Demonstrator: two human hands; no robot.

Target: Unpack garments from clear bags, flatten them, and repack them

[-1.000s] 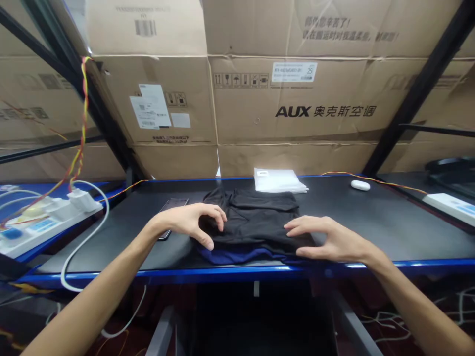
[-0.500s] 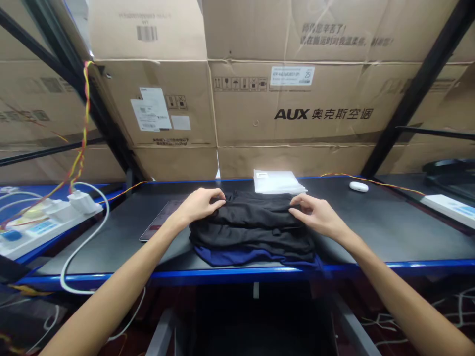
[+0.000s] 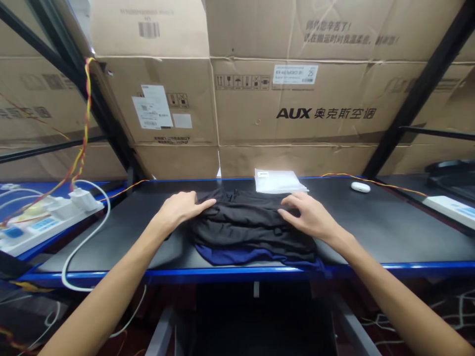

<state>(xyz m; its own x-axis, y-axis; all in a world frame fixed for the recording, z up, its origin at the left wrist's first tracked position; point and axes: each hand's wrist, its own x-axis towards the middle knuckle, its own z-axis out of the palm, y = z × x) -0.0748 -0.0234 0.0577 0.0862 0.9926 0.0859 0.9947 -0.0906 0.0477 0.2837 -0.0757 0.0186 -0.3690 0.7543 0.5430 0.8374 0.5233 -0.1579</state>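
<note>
A folded black garment [image 3: 248, 227] lies wrinkled near the front of the dark tabletop, and I cannot tell its kind. Dark blue cloth [image 3: 237, 255] shows beneath its front edge. My left hand [image 3: 180, 210] is closed on the garment's upper left edge, thumb stretched over the fabric and the other fingers mostly hidden. At the upper right edge, my right hand [image 3: 309, 215] has its thumb and curled fingers on the black fabric, apparently pinching it. Behind the garment lies a flat white plastic packet [image 3: 280, 182].
White power strips stand at the left [image 3: 48, 222] and right [image 3: 451, 207]. A small white case [image 3: 360, 187] sits at the back right. Cardboard boxes [image 3: 297, 123] wall the rear. A white cable [image 3: 83, 237] hangs over the blue front edge [image 3: 241, 274].
My left hand has moved left, drawing some black fabric with it, and the flat device beside the garment no longer shows. My right hand has shifted slightly left.
</note>
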